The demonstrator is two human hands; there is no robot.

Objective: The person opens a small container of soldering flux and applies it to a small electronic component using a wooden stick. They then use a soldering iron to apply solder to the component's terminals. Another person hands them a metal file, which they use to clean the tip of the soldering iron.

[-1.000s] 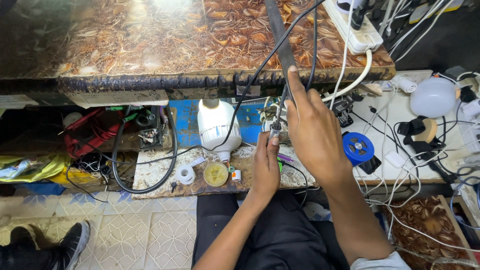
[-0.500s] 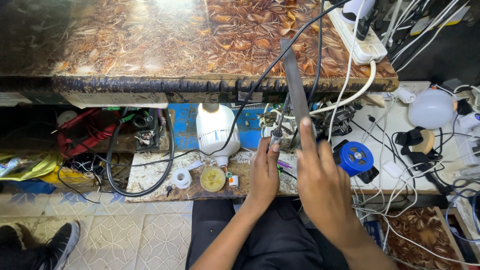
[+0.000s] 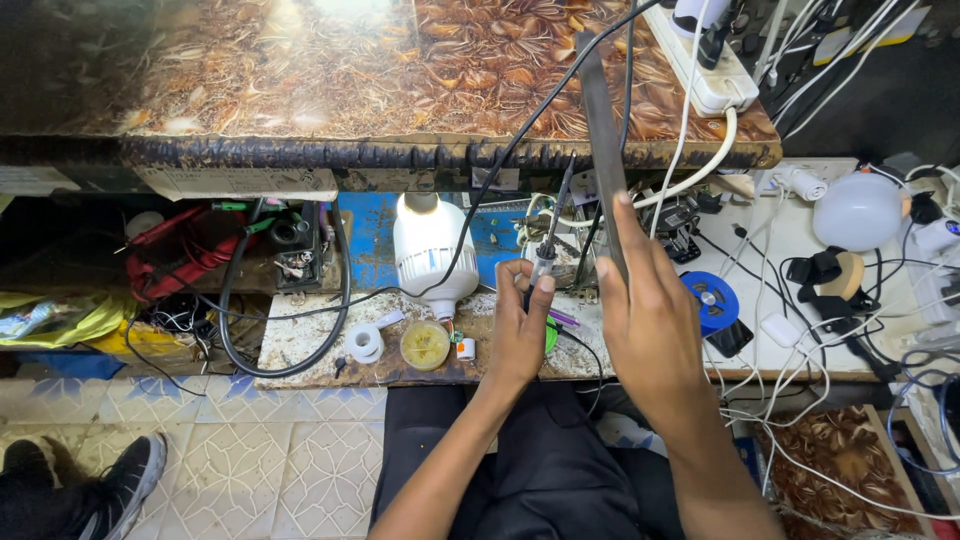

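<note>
— What has shifted since a second ago?

— The right hand has come up off the clutter by the bulb and now lifts a long flat grey metal strip, fingers closed along its lower end, so the strip rises over the table edge. The left hand stays at the bench edge, now pinching a thin pen-like soldering iron that points upward.

— And around them, from the lap outward?

— Dark trousers nearest, then the worn grey bench board with a small round yellow tin and a white tape roll. Just beyond stands a white LED bulb, lit at its top. A blue solder spool lies right of the hand. Farthest, a white power strip rests on the brown patterned tabletop.
</note>
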